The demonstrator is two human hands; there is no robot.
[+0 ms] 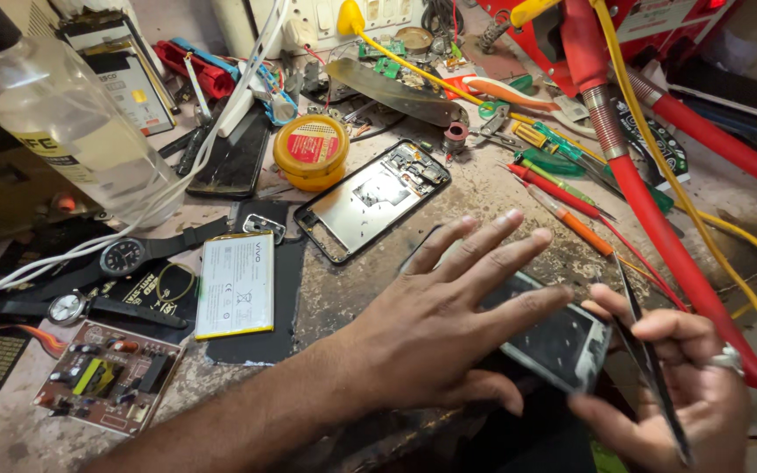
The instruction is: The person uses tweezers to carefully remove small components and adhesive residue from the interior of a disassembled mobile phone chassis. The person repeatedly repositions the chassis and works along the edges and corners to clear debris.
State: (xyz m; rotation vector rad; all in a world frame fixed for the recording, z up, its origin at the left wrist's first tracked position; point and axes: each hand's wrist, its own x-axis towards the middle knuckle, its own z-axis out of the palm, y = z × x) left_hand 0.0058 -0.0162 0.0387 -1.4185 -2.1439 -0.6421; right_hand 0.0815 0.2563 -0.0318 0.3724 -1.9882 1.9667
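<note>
1. Left hand [449, 328]: forearm enters from the lower left and crosses the desk [484, 188]; palm down, fingers spread flat and straight; it presses on the phone body [554, 342] and grips nothing.
2. Right hand [672, 394]: at the lower right, palm turned inward; thumb and fingers pinch a thin dark panel [650, 363], held on edge just beside the phone body; one ring shows on a finger.
3. Phone body: lies at the front edge of the desk, partly under the left hand; its pale, scuffed end projects toward the right hand.
4. Open phone frame [370, 197]: one, lying flat at mid-desk, well apart from both hands.
5. Battery [237, 285]: one, white and flat, on a dark mat left of the left forearm.
6. Wristwatches: two, at the left; one dark-faced [124, 257], one light-faced [67, 307].
7. Circuit board [107, 377]: one, brown, at the lower left corner.
8. Round yellow tin [311, 151]: one, behind the open frame.
9. Clear plastic bottle [59, 109]: one, leaning at the upper left.
10. Screwdrivers [562, 193]: several, right of centre; exact count cannot be told.
</note>
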